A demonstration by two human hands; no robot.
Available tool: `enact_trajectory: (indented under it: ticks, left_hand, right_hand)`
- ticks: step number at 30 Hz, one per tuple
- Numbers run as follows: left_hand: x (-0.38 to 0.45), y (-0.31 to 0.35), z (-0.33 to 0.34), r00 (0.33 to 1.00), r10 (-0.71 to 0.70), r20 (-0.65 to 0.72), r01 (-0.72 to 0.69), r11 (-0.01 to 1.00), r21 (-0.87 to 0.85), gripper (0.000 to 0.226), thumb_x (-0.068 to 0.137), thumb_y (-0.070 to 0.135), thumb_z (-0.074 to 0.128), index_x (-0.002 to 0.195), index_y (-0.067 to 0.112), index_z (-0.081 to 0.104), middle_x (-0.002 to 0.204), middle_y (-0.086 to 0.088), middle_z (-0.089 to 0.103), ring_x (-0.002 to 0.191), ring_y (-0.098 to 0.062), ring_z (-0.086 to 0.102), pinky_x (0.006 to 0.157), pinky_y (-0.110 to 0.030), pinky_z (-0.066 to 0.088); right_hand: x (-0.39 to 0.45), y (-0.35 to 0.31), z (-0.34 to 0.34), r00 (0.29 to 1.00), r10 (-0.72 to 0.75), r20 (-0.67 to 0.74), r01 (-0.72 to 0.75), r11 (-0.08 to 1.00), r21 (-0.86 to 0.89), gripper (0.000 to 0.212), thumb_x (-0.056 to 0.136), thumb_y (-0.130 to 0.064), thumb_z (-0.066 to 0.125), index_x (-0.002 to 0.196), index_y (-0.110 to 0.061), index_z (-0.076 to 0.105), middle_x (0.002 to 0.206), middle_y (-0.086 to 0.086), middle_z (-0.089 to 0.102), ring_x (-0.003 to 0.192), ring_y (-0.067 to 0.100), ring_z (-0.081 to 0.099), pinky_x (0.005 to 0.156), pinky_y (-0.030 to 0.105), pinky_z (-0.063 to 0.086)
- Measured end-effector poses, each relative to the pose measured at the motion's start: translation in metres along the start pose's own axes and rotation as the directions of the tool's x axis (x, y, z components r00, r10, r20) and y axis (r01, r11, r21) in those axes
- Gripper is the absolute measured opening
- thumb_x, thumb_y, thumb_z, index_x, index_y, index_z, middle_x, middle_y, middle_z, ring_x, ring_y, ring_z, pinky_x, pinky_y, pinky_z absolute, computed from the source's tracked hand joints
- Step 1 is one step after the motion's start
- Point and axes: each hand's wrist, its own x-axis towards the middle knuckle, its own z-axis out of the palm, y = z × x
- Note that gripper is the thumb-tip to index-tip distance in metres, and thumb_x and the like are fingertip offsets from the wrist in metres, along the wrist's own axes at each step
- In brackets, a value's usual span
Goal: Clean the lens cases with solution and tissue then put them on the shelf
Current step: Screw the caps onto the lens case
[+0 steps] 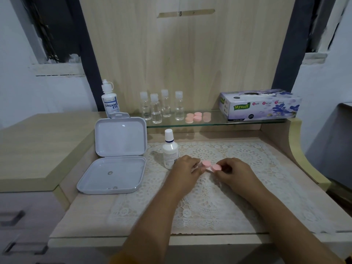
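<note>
A pink double-cup lens case (210,166) sits between my two hands over the lace mat (247,155). My left hand (185,168) pinches its left end, and my right hand (235,171) has its fingers curled round the right cap. A white solution bottle (170,150) stands upright just left of my left hand. More pink lens cases (198,117) lie in a cluster on the glass shelf (219,121). The purple tissue box (261,106) sits at the shelf's right end.
An open grey plastic box (116,155) lies at the left of the desk. Several small clear bottles (162,107) stand on the shelf, with a Dream Eye bottle (110,100) behind the box lid. A raised wooden cabinet top (38,141) borders the left.
</note>
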Motion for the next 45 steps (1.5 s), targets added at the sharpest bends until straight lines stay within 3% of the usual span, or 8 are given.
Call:
enact_trajectory:
  ticks: [4,8,13,17,24,29,33,45]
  left_hand:
    - [-0.001,0.000,0.000,1.000,-0.030,0.000,0.030,0.999,-0.028,0.035,0.092,0.021,0.059,0.126,0.013,0.059,0.107,0.000,0.055,0.101,-0.014,0.053,0.096,-0.029,0.045]
    - [0.000,-0.001,0.000,1.000,-0.029,0.005,0.029,0.999,-0.039,0.032,0.092,0.019,0.059,0.123,0.014,0.061,0.107,0.000,0.056,0.101,-0.012,0.053,0.095,-0.027,0.045]
    - [0.000,-0.003,0.000,1.000,-0.016,0.012,0.017,0.999,-0.041,0.034,0.093,0.021,0.058,0.126,0.017,0.059,0.112,0.005,0.056,0.105,-0.006,0.051,0.095,-0.017,0.041]
    - [0.000,-0.005,0.000,1.000,-0.002,0.012,0.002,1.000,-0.030,0.033,0.093,0.021,0.057,0.125,0.018,0.060,0.111,0.006,0.056,0.104,-0.005,0.051,0.097,-0.020,0.042]
    - [0.002,-0.007,0.002,0.999,0.045,-0.004,-0.045,0.999,-0.005,0.031,0.093,0.021,0.057,0.124,0.018,0.061,0.109,0.008,0.056,0.103,-0.002,0.047,0.085,-0.001,0.031]
    - [0.001,-0.007,0.002,0.998,0.060,-0.009,-0.060,0.998,-0.003,0.032,0.093,0.020,0.057,0.124,0.018,0.062,0.110,0.008,0.057,0.104,-0.002,0.048,0.086,0.000,0.030]
    - [0.001,-0.007,0.002,0.998,0.061,-0.010,-0.061,0.998,-0.005,0.031,0.093,0.021,0.057,0.124,0.019,0.061,0.110,0.009,0.056,0.106,0.000,0.046,0.088,-0.001,0.030]
    - [0.003,-0.008,0.003,0.998,0.057,-0.001,-0.057,0.998,0.008,0.030,0.093,0.022,0.056,0.122,0.019,0.062,0.105,0.012,0.052,0.103,-0.001,0.046,0.086,-0.001,0.029]
  right_hand:
    - [0.004,-0.008,-0.007,0.996,0.072,-0.049,-0.071,0.997,0.018,0.008,0.088,-0.027,0.063,0.092,-0.019,0.064,0.084,-0.006,0.064,0.076,0.006,0.059,0.070,0.027,0.051]
    - [0.020,-0.018,-0.022,0.985,0.097,-0.141,-0.099,0.995,-0.008,0.012,0.087,-0.028,0.063,0.087,-0.016,0.062,0.075,-0.003,0.062,0.067,0.010,0.057,0.058,0.029,0.043]
    - [0.051,-0.031,-0.040,0.956,0.061,-0.286,-0.081,0.995,-0.059,0.023,0.086,-0.033,0.062,0.089,-0.011,0.065,0.082,0.006,0.063,0.072,0.020,0.059,0.063,0.036,0.047]
    - [0.080,-0.041,-0.044,0.930,0.028,-0.367,-0.084,0.987,-0.138,0.033,0.090,-0.037,0.056,0.076,-0.007,0.062,0.067,0.006,0.061,0.065,0.025,0.058,0.049,0.031,0.035]
    - [0.116,-0.050,-0.037,0.931,0.094,-0.353,-0.155,0.977,-0.147,0.031,0.091,-0.032,0.054,0.078,-0.005,0.061,0.072,0.009,0.056,0.070,0.029,0.054,0.057,0.030,0.035]
    - [0.125,-0.050,-0.032,0.924,0.148,-0.352,-0.205,0.970,-0.132,0.023,0.090,-0.025,0.057,0.076,-0.007,0.054,0.071,0.008,0.050,0.069,0.027,0.048,0.058,0.029,0.032]
    - [0.129,-0.043,-0.029,0.926,0.166,-0.340,-0.214,0.971,-0.109,0.023,0.089,-0.025,0.060,0.088,-0.003,0.065,0.073,0.008,0.055,0.069,0.025,0.051,0.056,0.028,0.034]
    - [0.122,-0.030,-0.028,0.941,-0.017,-0.337,-0.041,0.985,-0.165,0.027,0.095,-0.031,0.054,0.114,-0.014,0.060,0.098,0.009,0.066,0.091,0.028,0.062,0.066,0.033,0.045]
